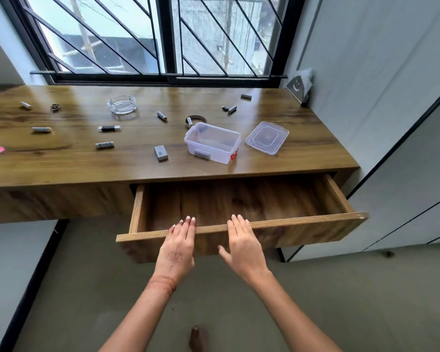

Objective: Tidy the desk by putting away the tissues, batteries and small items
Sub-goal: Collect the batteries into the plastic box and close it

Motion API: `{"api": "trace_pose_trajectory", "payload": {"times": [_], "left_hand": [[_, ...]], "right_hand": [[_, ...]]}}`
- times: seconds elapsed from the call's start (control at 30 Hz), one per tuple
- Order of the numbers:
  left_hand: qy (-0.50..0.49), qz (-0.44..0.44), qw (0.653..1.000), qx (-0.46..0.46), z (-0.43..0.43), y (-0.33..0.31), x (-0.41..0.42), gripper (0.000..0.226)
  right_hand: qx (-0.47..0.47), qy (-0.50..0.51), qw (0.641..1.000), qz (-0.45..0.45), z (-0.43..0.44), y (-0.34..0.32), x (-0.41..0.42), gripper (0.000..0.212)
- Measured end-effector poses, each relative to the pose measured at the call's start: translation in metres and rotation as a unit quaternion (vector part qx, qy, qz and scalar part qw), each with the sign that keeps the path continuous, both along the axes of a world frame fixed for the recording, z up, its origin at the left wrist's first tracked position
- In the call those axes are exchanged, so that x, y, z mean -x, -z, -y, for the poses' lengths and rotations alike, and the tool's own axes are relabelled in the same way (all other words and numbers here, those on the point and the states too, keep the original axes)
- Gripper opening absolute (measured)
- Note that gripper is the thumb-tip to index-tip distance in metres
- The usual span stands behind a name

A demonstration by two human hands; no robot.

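Right, both grips, left hand (178,246) and right hand (242,246), flat and released on the drawer (302,226) front. Batteries (104,145) beyond them on counter (61,163): light, hard, roll easily; pinch mid-body, drop in box (212,143).

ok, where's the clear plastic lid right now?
In the head view, the clear plastic lid lies flat on the wooden desk, right of centre, just right of the open clear plastic box and above the open drawer.

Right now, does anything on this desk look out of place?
Yes: small grey batteries lie scattered across the wooden desk, and the clear plastic box sits open, its lid lying beside it.
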State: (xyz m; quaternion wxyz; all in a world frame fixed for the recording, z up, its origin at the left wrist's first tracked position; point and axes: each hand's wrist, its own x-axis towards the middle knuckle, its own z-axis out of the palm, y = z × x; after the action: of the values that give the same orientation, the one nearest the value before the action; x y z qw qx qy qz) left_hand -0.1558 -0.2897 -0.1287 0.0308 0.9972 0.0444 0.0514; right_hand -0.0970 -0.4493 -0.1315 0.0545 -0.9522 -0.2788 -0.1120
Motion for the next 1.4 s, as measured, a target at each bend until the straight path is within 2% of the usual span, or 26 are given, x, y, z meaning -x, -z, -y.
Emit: {"api": "trace_pose_trajectory", "payload": {"times": [0.47, 0.57, 0.63, 0.7, 0.8, 0.87, 0.9, 0.93, 1.03, 1.13, 1.4], "left_hand": [[0.011, -0.022, 1.0, -0.002, 0.028, -0.001, 0.068, 0.087], [0.007, -0.04, 0.999, 0.02, 0.027, -0.003, 0.069, 0.086], [0.014, -0.055, 0.997, 0.057, 0.027, -0.01, 0.068, 0.076], [0.01, -0.053, 0.994, 0.1, 0.023, -0.018, 0.061, 0.073], [-0.024, -0.05, 0.991, 0.125, 0.006, -0.029, 0.046, 0.092], [-0.034, -0.052, 0.989, 0.132, -0.01, -0.036, 0.032, 0.116], [-0.042, -0.049, 0.989, 0.132, -0.019, -0.04, 0.023, 0.12], [-0.048, -0.042, 0.989, 0.134, -0.027, -0.044, 0.013, 0.116], [-0.066, -0.011, 0.988, 0.141, -0.048, -0.056, -0.018, 0.081], [-0.08, 0.011, 0.988, 0.133, -0.075, -0.062, -0.052, 0.08], [-0.092, -0.002, 0.986, 0.141, -0.159, -0.066, -0.144, 0.074]], "right_hand": [[0.003, -0.007, 0.999, -0.031, 0.032, -0.002, 0.07, 0.082], [-0.001, -0.005, 0.999, -0.038, 0.031, -0.004, 0.07, 0.078], [-0.013, -0.005, 0.999, -0.041, 0.03, -0.007, 0.068, 0.065], [-0.029, 0.004, 0.998, -0.063, 0.026, -0.016, 0.061, 0.066], [-0.096, -0.014, 0.993, -0.072, 0.01, -0.034, 0.043, 0.078], [-0.131, -0.029, 0.988, -0.077, -0.004, -0.045, 0.026, 0.078], [-0.14, -0.032, 0.987, -0.074, -0.012, -0.05, 0.016, 0.078], [-0.147, -0.032, 0.986, -0.065, -0.021, -0.054, 0.006, 0.078], [-0.154, -0.03, 0.986, -0.051, -0.048, -0.066, -0.024, 0.071], [-0.167, -0.032, 0.985, -0.027, -0.077, -0.075, -0.061, 0.061], [-0.201, -0.02, 0.979, -0.009, -0.169, -0.099, -0.166, 0.057]]}}
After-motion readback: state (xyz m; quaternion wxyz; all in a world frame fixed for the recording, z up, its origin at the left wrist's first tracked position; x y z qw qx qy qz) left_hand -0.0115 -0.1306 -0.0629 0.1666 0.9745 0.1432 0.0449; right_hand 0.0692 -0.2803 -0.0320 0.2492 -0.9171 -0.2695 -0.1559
